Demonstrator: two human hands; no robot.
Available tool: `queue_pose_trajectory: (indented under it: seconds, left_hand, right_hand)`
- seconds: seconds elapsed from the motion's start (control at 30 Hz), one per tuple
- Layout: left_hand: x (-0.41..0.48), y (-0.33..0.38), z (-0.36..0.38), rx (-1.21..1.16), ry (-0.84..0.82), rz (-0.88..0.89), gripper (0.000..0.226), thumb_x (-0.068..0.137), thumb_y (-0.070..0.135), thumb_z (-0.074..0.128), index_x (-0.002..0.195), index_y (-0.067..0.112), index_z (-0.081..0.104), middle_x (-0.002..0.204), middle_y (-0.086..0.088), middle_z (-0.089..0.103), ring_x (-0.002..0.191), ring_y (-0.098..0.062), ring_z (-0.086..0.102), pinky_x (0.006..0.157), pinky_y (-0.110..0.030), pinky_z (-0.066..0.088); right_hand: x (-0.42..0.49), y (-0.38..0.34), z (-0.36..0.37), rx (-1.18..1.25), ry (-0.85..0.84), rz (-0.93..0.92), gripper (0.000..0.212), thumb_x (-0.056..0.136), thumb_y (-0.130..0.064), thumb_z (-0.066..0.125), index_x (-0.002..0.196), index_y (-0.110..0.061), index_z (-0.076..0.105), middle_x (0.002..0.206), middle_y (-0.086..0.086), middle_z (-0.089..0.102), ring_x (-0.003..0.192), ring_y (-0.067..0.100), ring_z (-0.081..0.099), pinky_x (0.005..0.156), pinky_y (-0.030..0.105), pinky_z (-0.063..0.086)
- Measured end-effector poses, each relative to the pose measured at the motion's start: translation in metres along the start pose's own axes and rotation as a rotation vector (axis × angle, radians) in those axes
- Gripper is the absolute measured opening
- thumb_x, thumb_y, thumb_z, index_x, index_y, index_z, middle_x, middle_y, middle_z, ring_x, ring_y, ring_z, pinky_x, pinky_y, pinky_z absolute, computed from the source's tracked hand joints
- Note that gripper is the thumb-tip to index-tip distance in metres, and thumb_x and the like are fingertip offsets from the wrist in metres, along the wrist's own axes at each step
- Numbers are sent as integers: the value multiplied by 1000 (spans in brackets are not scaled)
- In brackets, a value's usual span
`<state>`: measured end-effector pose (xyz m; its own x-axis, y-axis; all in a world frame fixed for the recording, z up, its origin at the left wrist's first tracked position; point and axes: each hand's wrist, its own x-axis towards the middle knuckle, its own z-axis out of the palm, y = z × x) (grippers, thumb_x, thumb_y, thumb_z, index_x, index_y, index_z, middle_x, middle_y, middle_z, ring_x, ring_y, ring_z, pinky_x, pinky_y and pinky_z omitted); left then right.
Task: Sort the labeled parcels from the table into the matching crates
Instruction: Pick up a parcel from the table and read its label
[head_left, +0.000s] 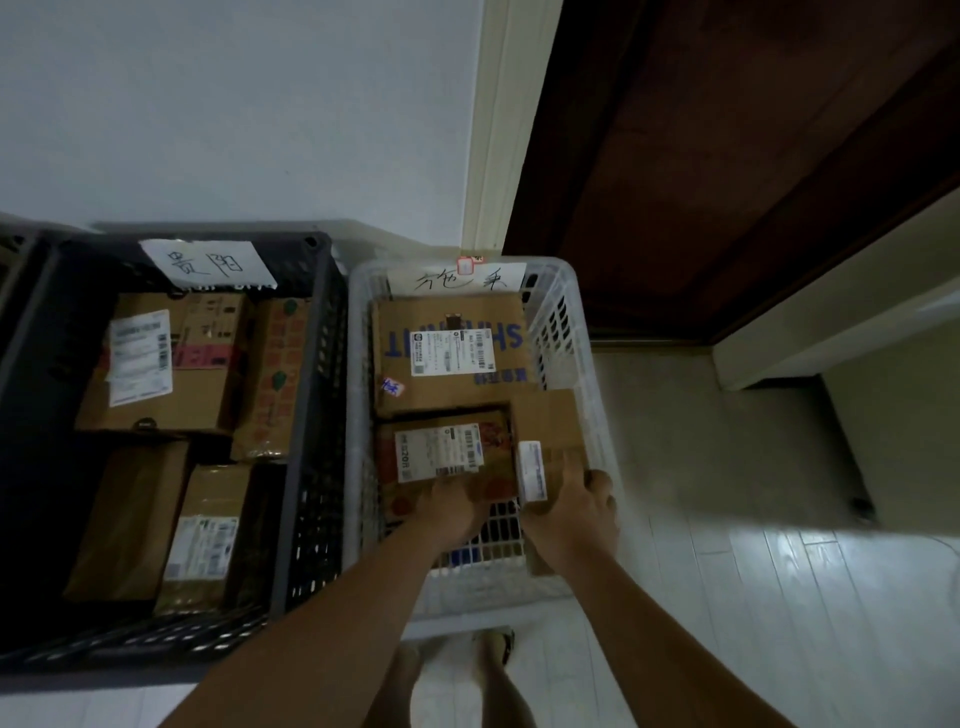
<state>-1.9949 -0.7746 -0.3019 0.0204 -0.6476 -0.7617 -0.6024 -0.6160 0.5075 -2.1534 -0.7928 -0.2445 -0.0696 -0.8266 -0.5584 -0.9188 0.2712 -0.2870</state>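
Head view: the black crate sits at 9 o'clock, full of parcels. Next to it is the white crate. Inside, at 7 o'clock, the left hand rests on the red parcel, likely to keep it still; whether its fingers grip cannot be told. The right hand grips the thin parcel at 4 o'clock, likely to fit it by the wall.

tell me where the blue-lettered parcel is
Head view, right of centre: the blue-lettered parcel lies in the white crate, at its far end below the paper sign, with the red-printed parcel just nearer.
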Motion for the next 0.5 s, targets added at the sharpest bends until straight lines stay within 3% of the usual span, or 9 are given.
queue_pose_trajectory:
  seconds: [0.07,0.17,0.33,0.5]
  left_hand:
    - [13,-12,7,89,-19,-71,60,96,47,46,153,29,37,164,-11,25,150,-40,24,122,-54,24]
    - [20,-21,15,122,-38,-130,79,100,48,51,163,30,7,169,-12,-16,154,-45,-5,126,-53,9]
    - [21,-33,33,160,16,-112,82,101,39,54,164,27,3,166,-7,-28,152,-46,-16,125,-53,10]
    - [17,-40,38,85,123,-65,78,98,29,58,162,30,14,167,1,-25,153,-37,-22,125,-53,9]
  right_hand:
    - [9,5,11,12,-17,21,100,83,-43,76,158,-34,10,146,10,30,130,32,42,106,49,45]
    - [23,12,26,-3,-20,20,99,85,-41,74,159,-31,9,150,10,27,131,33,42,108,51,46]
    - [42,21,50,9,-56,13,107,89,-45,71,164,-29,-4,159,12,19,144,37,33,118,53,37]
    - [54,23,63,-55,-164,54,101,99,-47,59,163,-30,-18,170,15,-19,158,40,1,127,52,11]
